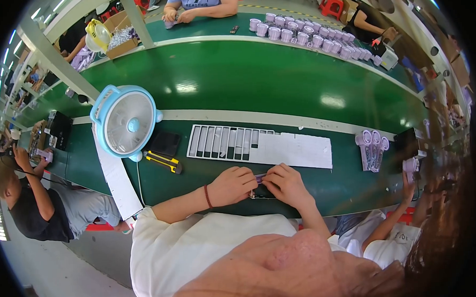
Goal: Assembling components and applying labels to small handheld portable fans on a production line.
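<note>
My left hand (231, 185) and my right hand (287, 184) meet at the near side of the green table, fingers bent and pinched. Between the fingertips is a small purplish piece (259, 179), mostly covered, so its kind does not show. Both hands seem to grip it from either side. Just under it lies a dark, thin object (262, 192), partly hidden by the hands. Beyond the hands is a white slotted tray (224, 141), its left slots uncovered and a white sheet (296, 148) over its right part.
A light blue fan (128, 122) stands at left, beside a yellow utility knife (163, 161) and a black flat box (165, 143). Purple round-topped parts (372, 149) lie at right. A green conveyor belt (235, 77) runs behind. Co-workers sit on both sides and across.
</note>
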Demonstrator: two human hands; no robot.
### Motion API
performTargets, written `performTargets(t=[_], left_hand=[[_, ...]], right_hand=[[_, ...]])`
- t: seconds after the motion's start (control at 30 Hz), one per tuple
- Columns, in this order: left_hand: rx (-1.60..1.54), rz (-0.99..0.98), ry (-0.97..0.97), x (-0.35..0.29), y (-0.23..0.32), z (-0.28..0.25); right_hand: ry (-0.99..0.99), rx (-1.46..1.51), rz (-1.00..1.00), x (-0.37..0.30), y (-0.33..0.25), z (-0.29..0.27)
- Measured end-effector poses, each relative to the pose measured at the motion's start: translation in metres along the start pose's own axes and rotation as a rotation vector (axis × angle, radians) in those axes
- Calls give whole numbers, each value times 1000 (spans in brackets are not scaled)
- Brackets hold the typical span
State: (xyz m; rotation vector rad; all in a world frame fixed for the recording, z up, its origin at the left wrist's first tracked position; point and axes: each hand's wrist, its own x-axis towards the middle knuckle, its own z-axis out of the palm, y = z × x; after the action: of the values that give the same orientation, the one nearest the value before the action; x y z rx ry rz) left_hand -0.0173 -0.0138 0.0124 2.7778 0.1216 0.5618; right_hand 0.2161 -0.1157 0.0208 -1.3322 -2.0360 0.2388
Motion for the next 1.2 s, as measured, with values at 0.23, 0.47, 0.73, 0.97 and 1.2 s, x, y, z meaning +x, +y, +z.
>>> performTargets(t=[0.23,0.47,0.73,0.97,1.2], left_hand=[[13,17,-6,0,-1,-1],[-2,21,-1,-1,-2,0],[-13,17,-10,-1,-2,-1],[-47,-1,-144,-5,4,-9],[-477,-66,38,-4,-29,-28]], right_hand=[[-3,-13,20,0,1,2],[0,-5,14,2,-1,1],[12,-3,11,3,0,0],[5,-2,10,-4,-4,1],[-71,40,54,-1,5,-6]])
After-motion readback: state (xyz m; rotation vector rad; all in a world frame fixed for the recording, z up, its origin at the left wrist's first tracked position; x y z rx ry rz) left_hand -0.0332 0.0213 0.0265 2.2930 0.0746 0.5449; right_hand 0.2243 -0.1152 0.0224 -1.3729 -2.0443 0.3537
